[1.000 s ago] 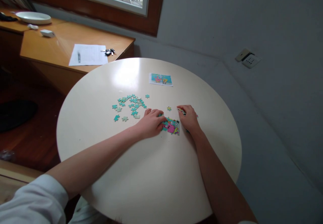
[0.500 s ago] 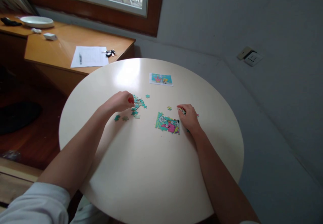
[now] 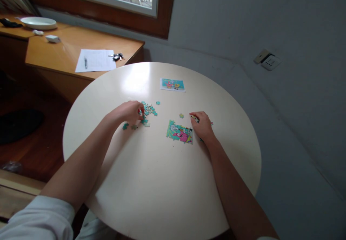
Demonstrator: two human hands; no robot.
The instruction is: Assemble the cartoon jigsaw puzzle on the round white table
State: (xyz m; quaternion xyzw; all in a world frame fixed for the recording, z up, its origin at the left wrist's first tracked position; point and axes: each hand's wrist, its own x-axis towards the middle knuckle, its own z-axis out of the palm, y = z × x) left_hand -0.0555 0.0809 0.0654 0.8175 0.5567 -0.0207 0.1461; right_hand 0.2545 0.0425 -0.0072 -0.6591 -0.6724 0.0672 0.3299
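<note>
My left hand [image 3: 131,111] is curled over the near left side of a pile of teal puzzle pieces [image 3: 149,109]. Its fingertips pinch down on a piece there, partly hidden by the fingers. My right hand [image 3: 202,126] rests on the table with its fingers closed round a small yellow and black patterned puzzle piece [image 3: 195,118]. Between the hands lies a partly joined puzzle [image 3: 179,132] with pink, teal and white cartoon figures. A loose yellow piece [image 3: 181,115] sits just above it. Other pieces peek out beside my right hand.
A printed reference picture [image 3: 172,84] lies farther back on the round white table [image 3: 162,186]. Loose pieces [image 3: 125,125] lie under my left wrist. On the wooden desk [image 3: 67,38] are a paper sheet [image 3: 98,60], keys [image 3: 117,56] and a white plate [image 3: 39,23].
My left hand has moved slightly down and toward me over the pile, its fingers now lower among the pieces. My right hand and the joined puzzle have stayed in place.
</note>
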